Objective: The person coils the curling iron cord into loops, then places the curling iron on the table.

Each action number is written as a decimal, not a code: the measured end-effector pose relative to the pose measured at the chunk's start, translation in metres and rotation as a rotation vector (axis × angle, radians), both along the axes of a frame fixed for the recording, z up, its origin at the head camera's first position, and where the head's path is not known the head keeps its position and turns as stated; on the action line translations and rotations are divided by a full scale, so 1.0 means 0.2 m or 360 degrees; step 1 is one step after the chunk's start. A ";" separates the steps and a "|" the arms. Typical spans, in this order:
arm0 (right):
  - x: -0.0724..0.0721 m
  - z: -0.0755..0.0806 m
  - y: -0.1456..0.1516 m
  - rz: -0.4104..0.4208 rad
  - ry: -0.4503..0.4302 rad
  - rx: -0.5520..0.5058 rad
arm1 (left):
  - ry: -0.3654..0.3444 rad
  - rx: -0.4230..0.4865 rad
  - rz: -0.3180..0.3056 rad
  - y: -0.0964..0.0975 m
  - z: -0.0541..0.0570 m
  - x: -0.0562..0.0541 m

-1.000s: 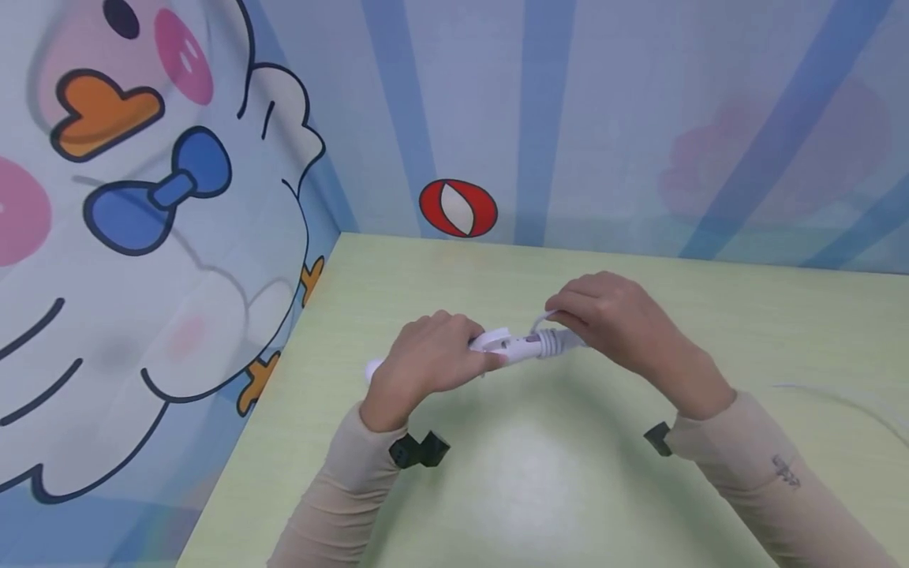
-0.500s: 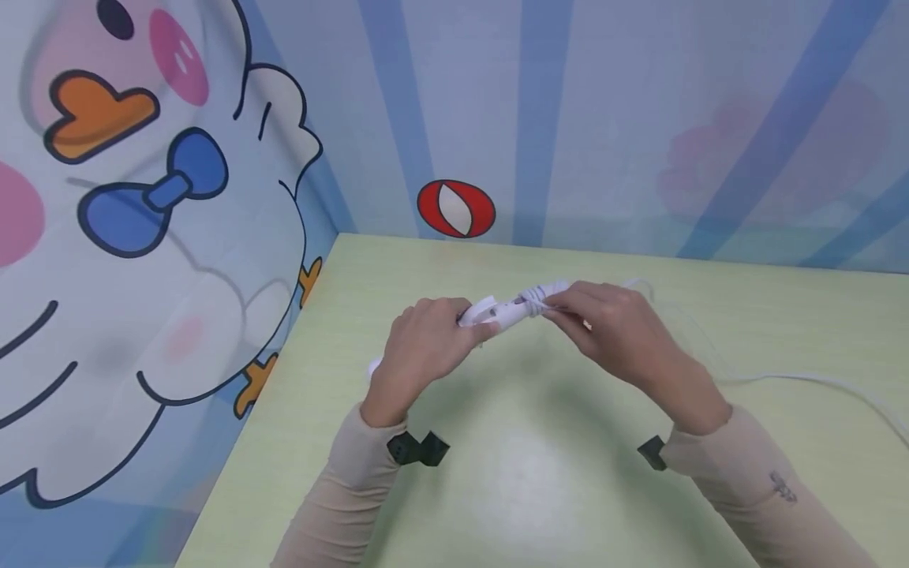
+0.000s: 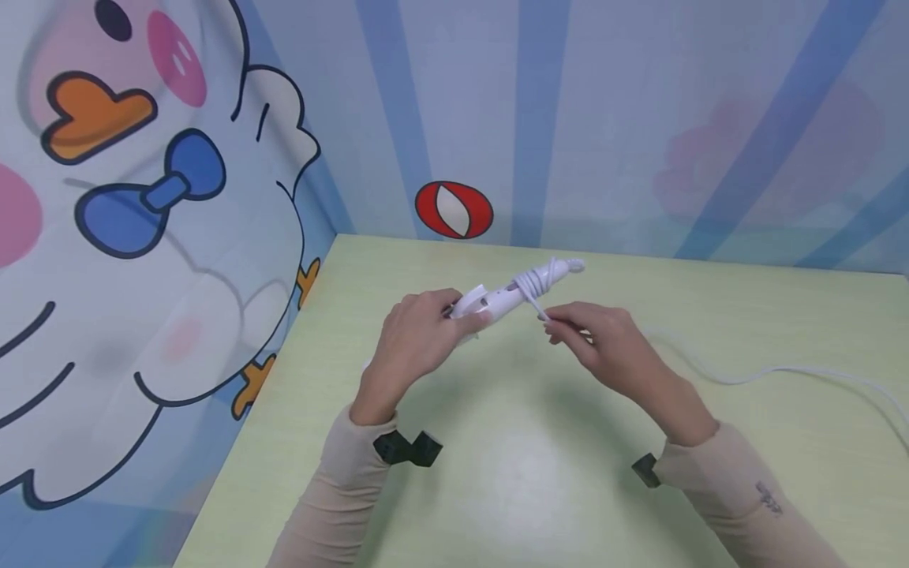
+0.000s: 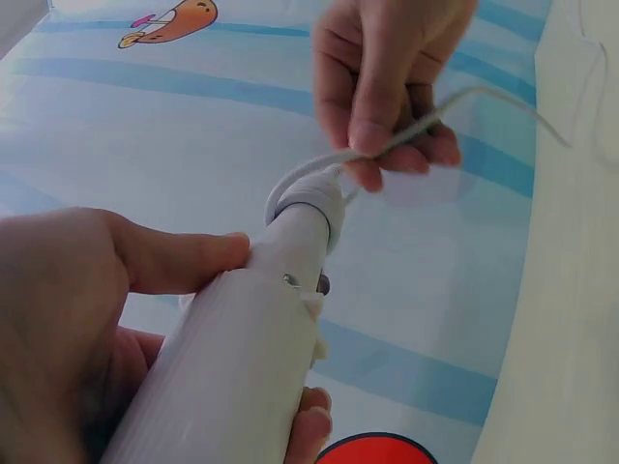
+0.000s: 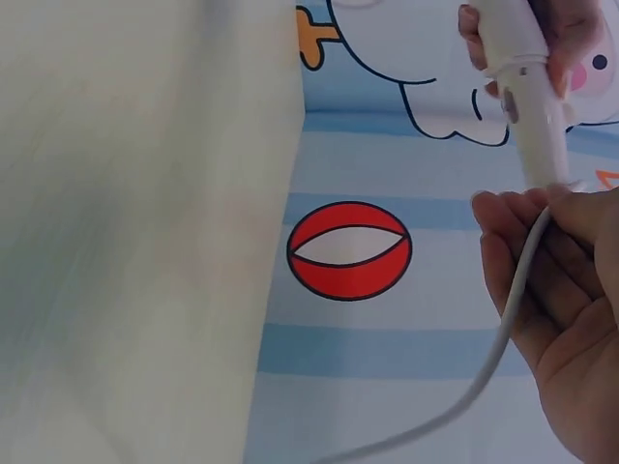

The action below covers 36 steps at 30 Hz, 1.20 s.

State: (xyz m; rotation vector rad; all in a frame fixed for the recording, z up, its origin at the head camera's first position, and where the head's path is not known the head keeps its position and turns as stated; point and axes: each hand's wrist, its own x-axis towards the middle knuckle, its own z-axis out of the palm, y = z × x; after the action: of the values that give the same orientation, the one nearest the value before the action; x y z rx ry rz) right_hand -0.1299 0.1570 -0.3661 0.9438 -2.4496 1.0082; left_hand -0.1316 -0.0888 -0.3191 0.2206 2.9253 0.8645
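Note:
A white curling iron [image 3: 503, 301] is held above the table, its handle end tilted up and away to the right. My left hand [image 3: 415, 335] grips it around the body, thumb along the side, as the left wrist view also shows. Several turns of its white cord [image 3: 534, 284] circle the handle. Thumb and fingers of my right hand [image 3: 607, 343] pinch the cord just below and right of these turns. In the right wrist view, the free cord [image 5: 493, 358] runs down from the pinching fingertips. My left hand hides part of the iron's barrel.
The loose length of cord [image 3: 774, 369] trails over the pale green table [image 3: 525, 489] toward the right edge. A printed wall panel [image 3: 611, 142] stands behind the table, and another with a cartoon bird [image 3: 177, 315] stands at the left.
The cord has gone further round the handle, with my right hand coming round to the near side. The iron's handle end has swung upward and away.

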 end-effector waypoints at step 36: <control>-0.02 0.00 0.07 0.0199 0.0232 0.0070 | -0.0209 0.0302 -0.0915 -0.09 0.09 0.05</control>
State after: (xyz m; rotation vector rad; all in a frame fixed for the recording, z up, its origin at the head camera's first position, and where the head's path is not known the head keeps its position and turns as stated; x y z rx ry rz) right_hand -0.1345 0.1711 -0.3660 1.1552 -2.3258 0.8940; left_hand -0.1221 -0.1071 -0.3016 0.9205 2.4395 0.9953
